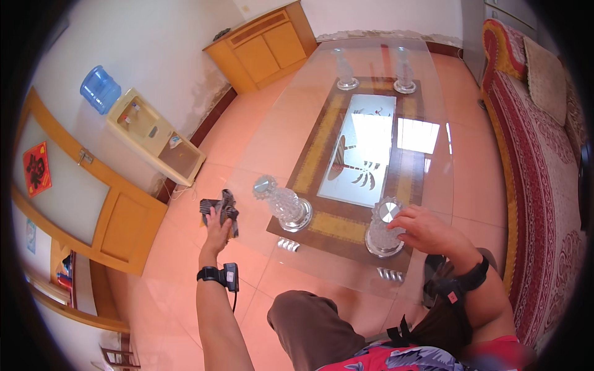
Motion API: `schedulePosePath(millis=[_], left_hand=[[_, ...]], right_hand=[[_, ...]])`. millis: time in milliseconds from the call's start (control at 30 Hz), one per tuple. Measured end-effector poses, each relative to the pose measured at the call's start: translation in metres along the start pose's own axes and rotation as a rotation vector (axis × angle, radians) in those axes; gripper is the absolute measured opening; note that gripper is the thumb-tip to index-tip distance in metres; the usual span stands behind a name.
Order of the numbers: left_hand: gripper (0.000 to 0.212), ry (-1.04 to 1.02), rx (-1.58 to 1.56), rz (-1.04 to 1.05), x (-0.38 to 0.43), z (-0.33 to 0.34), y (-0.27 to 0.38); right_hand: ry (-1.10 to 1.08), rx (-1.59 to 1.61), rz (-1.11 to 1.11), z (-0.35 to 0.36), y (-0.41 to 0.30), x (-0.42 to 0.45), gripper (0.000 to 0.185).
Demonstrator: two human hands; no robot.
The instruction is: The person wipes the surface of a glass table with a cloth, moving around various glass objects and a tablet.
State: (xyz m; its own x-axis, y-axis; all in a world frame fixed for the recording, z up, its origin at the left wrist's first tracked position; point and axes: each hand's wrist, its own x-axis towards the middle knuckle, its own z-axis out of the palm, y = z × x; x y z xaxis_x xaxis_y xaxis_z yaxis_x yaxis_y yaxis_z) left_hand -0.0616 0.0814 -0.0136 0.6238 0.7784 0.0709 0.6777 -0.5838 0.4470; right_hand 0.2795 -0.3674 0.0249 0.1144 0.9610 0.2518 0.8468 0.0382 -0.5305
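A dark striped cloth (226, 204) is bunched beneath the fingers of my left hand (217, 235), which reaches out at the left of the glass tabletop (250, 153). My right hand (424, 229) is over the near right part of the table, fingers bent and nothing seen in them. Its fingertips overlap a cut-glass table pillar (389, 234) with a round metal cap; whether they touch the glass cannot be told. A matching near left pillar (290, 208) stands to the right of the cloth.
Two far pillars (345, 74) support the table's other end. Under the glass lies a brown lower shelf (334, 227) with a palm-patterned panel (357, 153). A patterned sofa (533, 162) runs along the right. At left are a water dispenser (155, 134) and a wooden door (125, 222).
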Motion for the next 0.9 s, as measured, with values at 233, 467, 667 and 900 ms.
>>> schedulePosePath(millis=[233, 467, 667, 900], left_hand=[[0.059, 0.09, 0.084, -0.097, 0.017, -0.001, 0.002], [0.061, 0.176, 0.194, -0.095, 0.01, 0.013, 0.004], [0.063, 0.121, 0.185, 0.072, -0.027, 0.039, 0.044], [0.064, -0.011, 0.241, 0.289, -0.117, 0.072, 0.174]], right_hand=[[0.084, -0.047, 0.182, -0.018, -0.002, -0.004, 0.028], [0.181, -0.06, 0.149, -0.03, -0.009, -0.004, 0.028], [0.202, -0.046, 0.102, -0.029, -0.012, -0.005, 0.028], [0.269, -0.042, 0.082, -0.034, -0.016, -0.014, 0.027]])
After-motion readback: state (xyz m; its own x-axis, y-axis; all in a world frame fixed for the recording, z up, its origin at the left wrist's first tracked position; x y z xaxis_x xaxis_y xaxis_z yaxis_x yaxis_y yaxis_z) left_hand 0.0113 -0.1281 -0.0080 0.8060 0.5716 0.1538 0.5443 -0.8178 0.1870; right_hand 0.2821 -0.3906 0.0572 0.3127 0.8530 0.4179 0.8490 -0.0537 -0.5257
